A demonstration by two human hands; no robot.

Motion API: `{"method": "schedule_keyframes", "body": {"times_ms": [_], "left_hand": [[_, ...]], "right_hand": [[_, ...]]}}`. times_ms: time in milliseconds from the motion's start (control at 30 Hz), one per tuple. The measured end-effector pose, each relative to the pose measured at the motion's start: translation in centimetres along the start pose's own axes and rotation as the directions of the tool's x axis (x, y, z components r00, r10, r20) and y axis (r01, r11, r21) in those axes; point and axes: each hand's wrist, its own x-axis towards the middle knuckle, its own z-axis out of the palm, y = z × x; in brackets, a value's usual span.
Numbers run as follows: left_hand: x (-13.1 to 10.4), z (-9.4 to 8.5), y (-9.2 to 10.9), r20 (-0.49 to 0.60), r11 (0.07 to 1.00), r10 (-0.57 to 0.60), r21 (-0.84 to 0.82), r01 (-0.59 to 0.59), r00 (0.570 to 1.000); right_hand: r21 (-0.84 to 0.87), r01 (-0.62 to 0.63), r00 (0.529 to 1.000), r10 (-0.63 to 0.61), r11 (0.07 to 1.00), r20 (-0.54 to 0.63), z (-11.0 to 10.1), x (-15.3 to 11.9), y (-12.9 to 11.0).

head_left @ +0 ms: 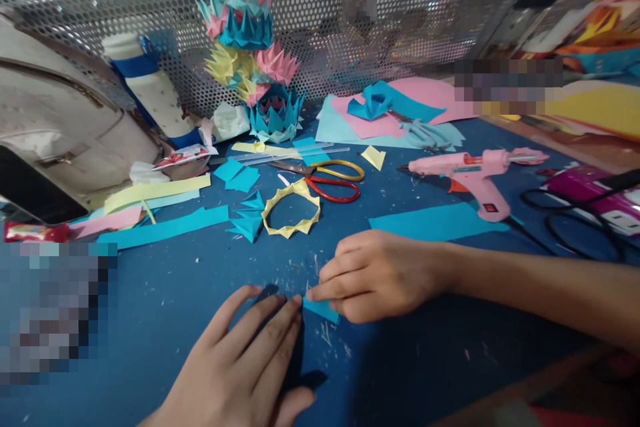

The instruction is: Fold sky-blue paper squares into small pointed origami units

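Observation:
A small folded piece of blue paper (321, 310) lies on the table between my hands. My right hand (375, 277) is closed, its curled fingers pressing the right side of that paper. Fingers stretched out, my left hand (245, 353) rests over the table, with a fingertip at the paper's left corner. Just beyond them sits a ring of folded yellow paper (267, 213), with several folded blue paper points (249, 220) beside it. Scissors (320, 177) with one yellow and one red handle lie behind the ring.
A pink glue gun (470, 173) lies at the right on a blue paper strip (420, 221), near a purple power strip (590, 197). A tower of folded paper rings (260, 33), a bottle (145, 80) and a bag (65, 93) stand behind. Paper strips (165, 227) lie left.

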Motion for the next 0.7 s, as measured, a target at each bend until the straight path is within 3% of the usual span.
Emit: {"method": "schedule_keyframes", "body": {"times_ms": [133, 300, 367, 433, 700], "left_hand": [[0.2, -0.3, -0.1, 0.01, 1.0, 0.007, -0.002, -0.007, 1.0], [0.8, -1.3, -0.2, 0.138, 1.0, 0.017, -0.008, -0.016, 0.99], [0.7, -1.1, -0.2, 0.128, 1.0, 0.025, 0.001, -0.026, 0.991], [0.6, -0.8, -0.2, 0.019, 1.0, 0.006, -0.007, -0.006, 1.0], [0.8, -0.9, 0.1, 0.049, 0.999, -0.026, -0.02, 0.027, 0.998]], "right_hand": [[-0.019, 0.009, 1.0, -0.009, 1.0, 0.02, -0.1, 0.0, 0.1], [-0.028, 0.026, 1.0, -0.026, 0.999, 0.015, -0.1, 0.0, 0.2], [-0.023, 0.027, 1.0, -0.027, 0.999, 0.006, -0.1, 0.0, 0.2], [-0.02, 0.026, 1.0, -0.026, 0.999, -0.001, -0.1, 0.0, 0.1], [-0.022, 0.028, 1.0, -0.028, 0.999, 0.012, -0.2, 0.0, 0.1]]}}
